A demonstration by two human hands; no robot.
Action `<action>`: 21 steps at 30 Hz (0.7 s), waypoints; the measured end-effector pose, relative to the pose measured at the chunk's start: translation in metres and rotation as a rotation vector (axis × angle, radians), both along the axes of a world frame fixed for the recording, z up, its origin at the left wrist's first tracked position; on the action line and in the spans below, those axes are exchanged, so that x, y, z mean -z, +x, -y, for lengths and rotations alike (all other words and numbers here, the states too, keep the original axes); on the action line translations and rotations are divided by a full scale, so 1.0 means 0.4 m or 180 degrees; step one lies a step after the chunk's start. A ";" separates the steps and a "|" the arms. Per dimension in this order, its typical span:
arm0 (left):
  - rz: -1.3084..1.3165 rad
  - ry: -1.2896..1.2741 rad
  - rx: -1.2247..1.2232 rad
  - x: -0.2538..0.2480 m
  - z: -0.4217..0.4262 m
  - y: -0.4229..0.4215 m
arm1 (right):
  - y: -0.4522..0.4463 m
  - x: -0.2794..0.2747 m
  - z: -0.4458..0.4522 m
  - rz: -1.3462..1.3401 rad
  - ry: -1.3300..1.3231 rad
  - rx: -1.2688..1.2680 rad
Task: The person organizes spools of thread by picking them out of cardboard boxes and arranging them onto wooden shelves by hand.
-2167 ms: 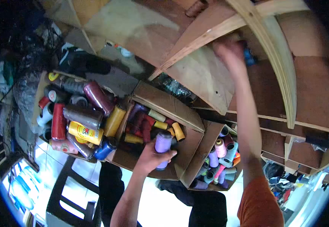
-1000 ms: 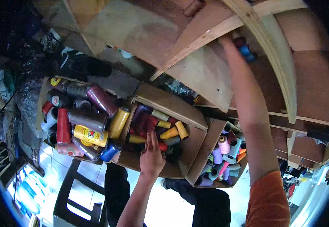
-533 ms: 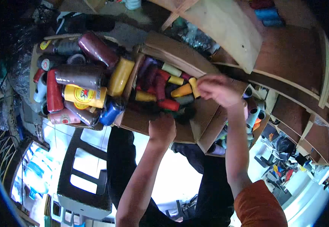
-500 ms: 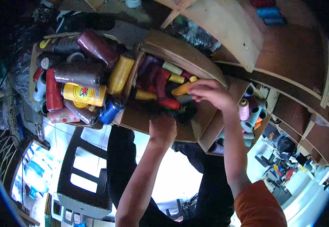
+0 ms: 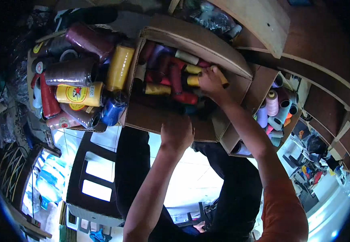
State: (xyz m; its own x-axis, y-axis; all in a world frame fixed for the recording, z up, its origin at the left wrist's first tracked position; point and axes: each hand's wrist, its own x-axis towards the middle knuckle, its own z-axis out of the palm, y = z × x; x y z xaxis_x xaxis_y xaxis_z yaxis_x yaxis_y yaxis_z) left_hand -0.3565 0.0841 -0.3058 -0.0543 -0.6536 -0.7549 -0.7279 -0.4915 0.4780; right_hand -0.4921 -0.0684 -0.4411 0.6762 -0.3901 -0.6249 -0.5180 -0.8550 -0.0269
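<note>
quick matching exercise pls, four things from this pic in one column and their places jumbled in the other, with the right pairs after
Things
1. left hand
2. right hand
3. large blue spool
4. pale pink spool

Places
A. in the right box
B. at the near edge of the middle box
C. just outside the middle box, to its left
D. at the yellow spools inside the middle box

Right pairs: 1-B, 2-D, 3-C, 4-A

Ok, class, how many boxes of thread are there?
3: a heaped box at left, an open box in the middle, a third box at right. Others may be hidden.
</note>
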 end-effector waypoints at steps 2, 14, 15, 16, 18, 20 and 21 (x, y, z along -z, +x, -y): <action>0.0046 0.0271 -0.0131 -0.002 0.012 0.004 | 0.062 -0.135 0.014 -0.0364 0.0267 0.1006; -0.1846 -0.0320 -0.4131 0.039 0.029 0.073 | 0.011 -0.203 -0.124 0.2009 0.2081 0.3045; -0.1866 -0.0066 -0.4321 0.038 0.025 0.072 | -0.002 -0.117 -0.152 0.1842 0.1284 0.2328; -0.1885 0.0168 -0.4498 0.039 0.027 0.075 | -0.012 -0.036 -0.182 0.1661 0.0490 0.1597; -0.1927 0.0256 -0.4617 0.024 0.036 0.081 | -0.026 0.095 -0.257 0.1191 -0.0091 0.1116; -0.1998 0.0347 -0.4893 0.017 0.029 0.087 | -0.020 0.103 -0.285 0.1036 -0.0189 0.1117; -0.2062 0.0379 -0.5085 0.017 0.026 0.094 | -0.010 0.056 -0.278 0.1120 -0.0025 0.1376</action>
State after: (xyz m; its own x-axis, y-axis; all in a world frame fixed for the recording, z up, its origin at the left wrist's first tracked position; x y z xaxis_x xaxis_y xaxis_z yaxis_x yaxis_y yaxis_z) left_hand -0.3190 0.0736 -0.3126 0.2504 -0.3065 -0.9184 0.7563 -0.5303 0.3832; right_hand -0.4963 0.0427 -0.4634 0.6211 -0.6820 -0.3862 -0.7825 -0.5675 -0.2562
